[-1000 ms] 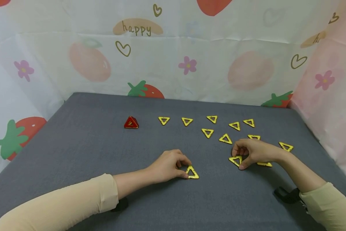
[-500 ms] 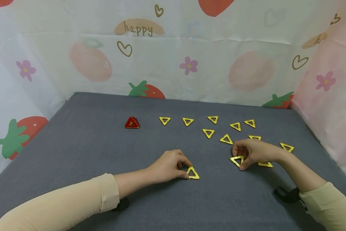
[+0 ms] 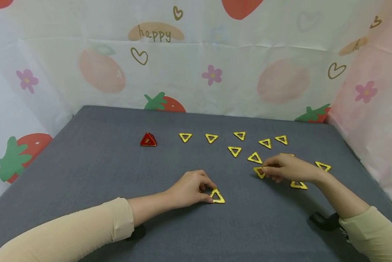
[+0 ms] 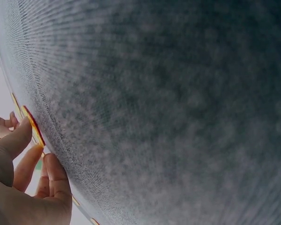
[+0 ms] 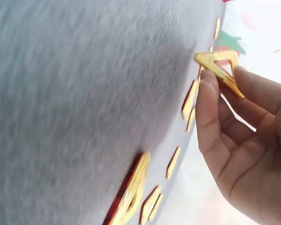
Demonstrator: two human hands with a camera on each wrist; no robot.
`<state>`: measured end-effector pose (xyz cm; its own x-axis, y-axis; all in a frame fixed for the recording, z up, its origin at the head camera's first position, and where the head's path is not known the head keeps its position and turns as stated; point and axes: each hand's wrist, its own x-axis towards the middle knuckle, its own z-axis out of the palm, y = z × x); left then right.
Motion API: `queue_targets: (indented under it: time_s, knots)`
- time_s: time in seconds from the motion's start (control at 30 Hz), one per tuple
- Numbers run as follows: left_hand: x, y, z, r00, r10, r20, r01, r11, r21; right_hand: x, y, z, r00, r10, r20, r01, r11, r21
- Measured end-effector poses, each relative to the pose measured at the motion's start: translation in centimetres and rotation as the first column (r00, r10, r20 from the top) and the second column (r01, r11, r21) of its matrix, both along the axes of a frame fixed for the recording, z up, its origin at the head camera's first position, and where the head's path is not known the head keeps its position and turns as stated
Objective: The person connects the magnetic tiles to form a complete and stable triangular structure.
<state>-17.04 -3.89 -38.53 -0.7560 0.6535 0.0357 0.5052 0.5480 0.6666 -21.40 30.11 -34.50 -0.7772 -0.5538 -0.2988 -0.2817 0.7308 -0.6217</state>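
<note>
In the head view my left hand [image 3: 190, 190] pinches a flat yellow triangular tile [image 3: 218, 201] with an open centre, thumb and index finger at its left side, low on the table. The left wrist view has that tile [image 4: 33, 125] edge-on, its underside red. My right hand [image 3: 292, 169] pinches a second yellow triangular tile [image 3: 256, 173] between thumb and fingers. Raised off the cloth, this tile [image 5: 219, 71] is tilted in the right wrist view. Near my right hand lie a yellow tile [image 3: 299, 187] under the wrist and another [image 3: 255, 161] just beyond the fingertips.
Several more yellow triangles lie flat farther back, such as one tile [image 3: 211, 141] and another tile [image 3: 323, 167] at right. A small red pyramid [image 3: 148, 139] stands at the back left. A printed curtain [image 3: 182, 72] borders the dark grey table [image 3: 84, 163].
My right hand has lifted its tile and tilted it, moving slightly away and to the left. The left hand keeps its tile in the same place.
</note>
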Motion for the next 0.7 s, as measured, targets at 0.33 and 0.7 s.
queue_targets:
  time_s: [0.33,0.7]
  knots:
    - [0.1,0.0,0.0,1.000,0.008,0.004,-0.008,1.000,0.002,1.0,-2.2,0.1,0.999,-0.050,-0.014,0.048,0.991,-0.121]
    - [0.0,0.1,-0.1,1.000,0.010,-0.010,-0.010,1.000,-0.005,2.1,-5.6,-0.3,0.986,-0.157,-0.051,0.142,0.965,-0.220]
